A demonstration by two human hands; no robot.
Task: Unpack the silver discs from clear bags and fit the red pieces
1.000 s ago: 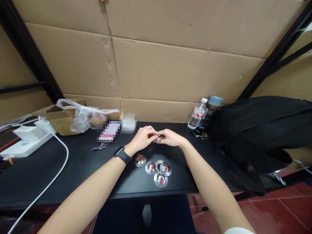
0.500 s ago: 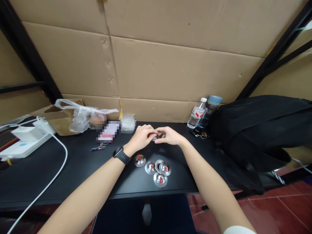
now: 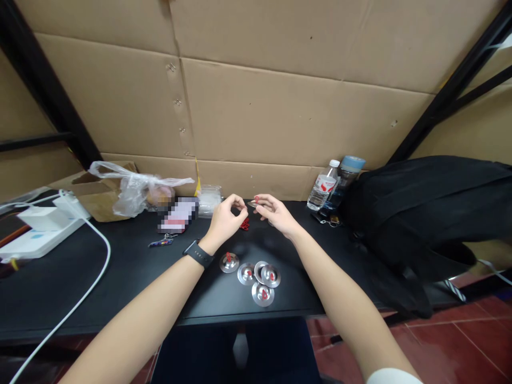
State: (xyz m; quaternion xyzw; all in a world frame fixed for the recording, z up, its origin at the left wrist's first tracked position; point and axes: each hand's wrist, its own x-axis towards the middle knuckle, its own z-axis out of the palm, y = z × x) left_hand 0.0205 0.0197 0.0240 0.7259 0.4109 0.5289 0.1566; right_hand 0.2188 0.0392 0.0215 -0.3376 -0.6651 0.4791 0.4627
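Above the black table [image 3: 120, 277], my left hand [image 3: 224, 220] is curled with its fingers pinched; something small and red [image 3: 245, 224] shows just below them, and whether it is held or lies on the table is unclear. My right hand [image 3: 274, 214] pinches a small silver disc [image 3: 253, 203] with a red loop at its thumb and forefinger. The two hands are a short gap apart. In front of them, several silver discs [image 3: 256, 276] with red loops lie on the table, two overlapping. A black watch [image 3: 199, 254] sits on my left wrist.
A black bag [image 3: 420, 213] fills the table's right side, with two bottles [image 3: 334, 184] beside it. At the back left are a plastic bag [image 3: 132, 189], a cardboard box, a clear container [image 3: 210, 200] and a key ring [image 3: 162, 243]. A white power strip [image 3: 40, 229] and cable lie at the left.
My hands were joined around the disc and red piece low over the table. They have since lifted and parted, the disc staying in the right hand and the red piece by the left.
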